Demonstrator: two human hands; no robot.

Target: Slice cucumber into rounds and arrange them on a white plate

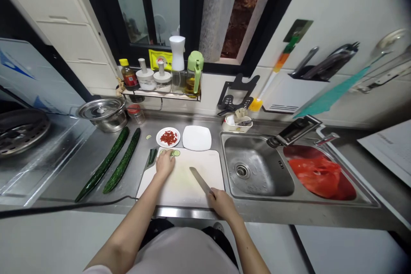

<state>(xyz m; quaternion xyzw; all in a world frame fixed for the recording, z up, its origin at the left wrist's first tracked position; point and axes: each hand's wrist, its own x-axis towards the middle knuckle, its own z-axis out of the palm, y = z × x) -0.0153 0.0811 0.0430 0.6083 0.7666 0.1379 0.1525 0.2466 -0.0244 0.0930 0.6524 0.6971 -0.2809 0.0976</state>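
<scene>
My right hand point(221, 202) is closed round the handle of a knife point(200, 180), whose blade lies over the right part of the white cutting board point(183, 192). Near the board's upper left, my left hand point(165, 163) reaches to some pale green cucumber slices point(175, 153); its fingertips are too small to tell whether they grip any. Dark green cucumber pieces point(152, 156) rest at the board's left corner. Behind the board stand a plate of chopped red pieces point(168, 137) and an empty white square plate point(197, 137).
Two long cucumbers point(123, 162) lie left of the board, before a lidded steel pot point(104, 113). At the right is a sink point(257, 167), then a basin with a red bag point(316, 175). Bottles point(193, 75) stand on a wall rack.
</scene>
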